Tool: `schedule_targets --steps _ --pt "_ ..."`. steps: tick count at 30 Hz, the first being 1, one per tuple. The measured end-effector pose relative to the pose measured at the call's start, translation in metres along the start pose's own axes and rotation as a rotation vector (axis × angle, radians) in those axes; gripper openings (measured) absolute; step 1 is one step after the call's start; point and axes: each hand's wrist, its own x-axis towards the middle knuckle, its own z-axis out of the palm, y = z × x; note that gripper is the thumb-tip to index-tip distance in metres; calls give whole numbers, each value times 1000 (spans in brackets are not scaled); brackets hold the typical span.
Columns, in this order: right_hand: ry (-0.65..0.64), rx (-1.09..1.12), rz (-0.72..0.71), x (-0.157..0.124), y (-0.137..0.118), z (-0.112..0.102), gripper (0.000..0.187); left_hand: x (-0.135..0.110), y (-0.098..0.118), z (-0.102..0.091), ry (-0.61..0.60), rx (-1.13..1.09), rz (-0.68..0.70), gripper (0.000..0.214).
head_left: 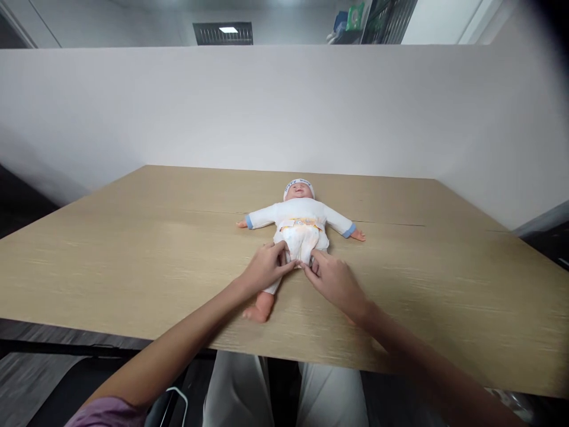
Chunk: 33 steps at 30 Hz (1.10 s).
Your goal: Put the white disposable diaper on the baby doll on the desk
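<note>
A baby doll (301, 214) lies on its back on the wooden table (133, 249), arms spread, in a white top and headband. A white diaper (301, 238) with a yellow printed waistband covers its hips. My left hand (265, 267) pinches the diaper's lower left edge at the crotch, fingers curled. My right hand (334, 281) pinches the lower right edge beside it, fingertips nearly meeting the left hand's. One bare doll leg and foot (260, 309) stick out under my left wrist; the other leg is hidden by my right hand.
A white partition wall (284, 107) stands behind the table's far edge. The table's near edge runs just above my lap, where light trousers (284, 391) show. A shelf with items (355, 21) is visible beyond the partition.
</note>
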Motion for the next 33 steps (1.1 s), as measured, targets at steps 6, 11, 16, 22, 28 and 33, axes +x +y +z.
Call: schedule_targets --steps 6,11,16,22,28,33 --pt "41 14 -12 -7 2 8 20 -1 -3 0 11 -41 68 36" --pt "75 63 -26 -13 2 11 4 -3 -8 2 106 -104 199 16" --pt "60 95 -36 -15 -1 14 11 -3 -9 3 110 -122 206 11" --pt "85 142 10 -10 -3 13 12 -1 -9 0 37 -130 148 20" --pt "148 310 253 -4 3 9 29 0 -18 8 76 -442 -98 36" --pt "192 329 287 -1 14 -2 32 -1 -23 15 156 -677 -219 53"
